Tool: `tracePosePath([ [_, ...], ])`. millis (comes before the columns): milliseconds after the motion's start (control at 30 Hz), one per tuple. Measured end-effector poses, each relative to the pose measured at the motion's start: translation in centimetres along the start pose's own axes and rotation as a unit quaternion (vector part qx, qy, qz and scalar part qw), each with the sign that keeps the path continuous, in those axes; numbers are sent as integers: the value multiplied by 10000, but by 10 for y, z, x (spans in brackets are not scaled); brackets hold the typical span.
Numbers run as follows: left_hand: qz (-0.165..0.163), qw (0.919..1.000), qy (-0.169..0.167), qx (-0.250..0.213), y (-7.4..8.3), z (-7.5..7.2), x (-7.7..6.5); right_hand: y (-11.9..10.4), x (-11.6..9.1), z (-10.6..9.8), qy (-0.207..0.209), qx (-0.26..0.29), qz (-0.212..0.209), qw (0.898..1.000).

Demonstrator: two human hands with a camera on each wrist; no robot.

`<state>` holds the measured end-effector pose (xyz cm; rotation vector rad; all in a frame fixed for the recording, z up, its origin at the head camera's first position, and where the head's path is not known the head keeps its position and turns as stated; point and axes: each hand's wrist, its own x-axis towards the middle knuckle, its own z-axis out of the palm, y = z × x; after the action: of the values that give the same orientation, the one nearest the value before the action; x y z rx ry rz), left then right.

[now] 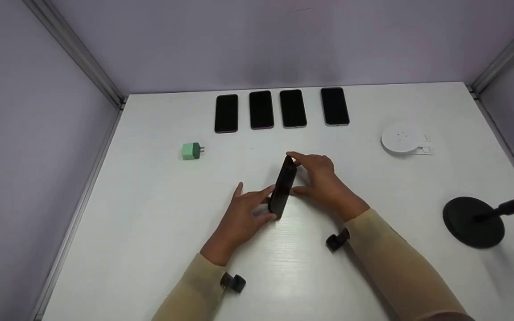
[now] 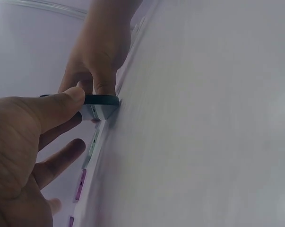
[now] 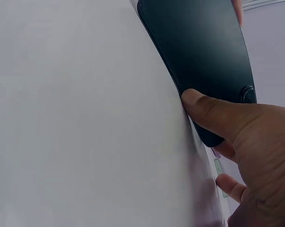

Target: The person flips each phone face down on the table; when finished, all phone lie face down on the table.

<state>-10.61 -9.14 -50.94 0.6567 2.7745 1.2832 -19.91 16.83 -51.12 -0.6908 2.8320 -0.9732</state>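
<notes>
A dark smartphone [image 1: 282, 189] stands tilted on its long edge at mid-table, held between both hands. My left hand [image 1: 240, 219] pinches its near end with thumb and forefinger; the other fingers spread away. At the far end, my right hand [image 1: 321, 178] grips the phone between thumb and fingers. The right wrist view shows the dark back [image 3: 199, 47] with a round camera lens [image 3: 248, 94] near one edge, and the right thumb pressing on the long side. Seen end-on in the left wrist view, the phone [image 2: 102, 100] has its lower edge at the white tabletop.
Several phones [image 1: 261, 110] lie face up in a row along the back. A green plug adapter [image 1: 191, 151] sits at the left. To the right are a white round disc [image 1: 400, 138] and a black round stand base [image 1: 473, 223] with an arm.
</notes>
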Motion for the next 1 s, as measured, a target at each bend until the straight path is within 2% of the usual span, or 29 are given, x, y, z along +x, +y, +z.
tracePosePath([
  [167, -119, 9998, 151, -28, -4, -4, -6, -2, 2, 3, -43, -76, -123, 9999],
  [333, -272, 9988, 308, 274, -11, -10, -12, -6, 4, 6, -214, -131, -191, 9995],
  [500, -587, 9966, 281, 514, -14, -16, -18, -10, 5, 9, -363, -105, -190, 9991],
  [600, -736, 9943, 293, 713, -16, -20, -22, -14, 7, 11, -480, -271, -265, 9981],
  [700, -806, 9904, 355, 1063, -18, -24, -28, -20, 12, 15, -670, -443, -302, 9963],
  [867, -969, 9795, 317, 1737, -19, -33, -36, -32, 22, 24, -802, -606, -485, 9938],
  [1000, -1162, 9726, 214, 2001, -20, -42, -45, -41, 30, 35, -856, -805, -666, 9908],
])
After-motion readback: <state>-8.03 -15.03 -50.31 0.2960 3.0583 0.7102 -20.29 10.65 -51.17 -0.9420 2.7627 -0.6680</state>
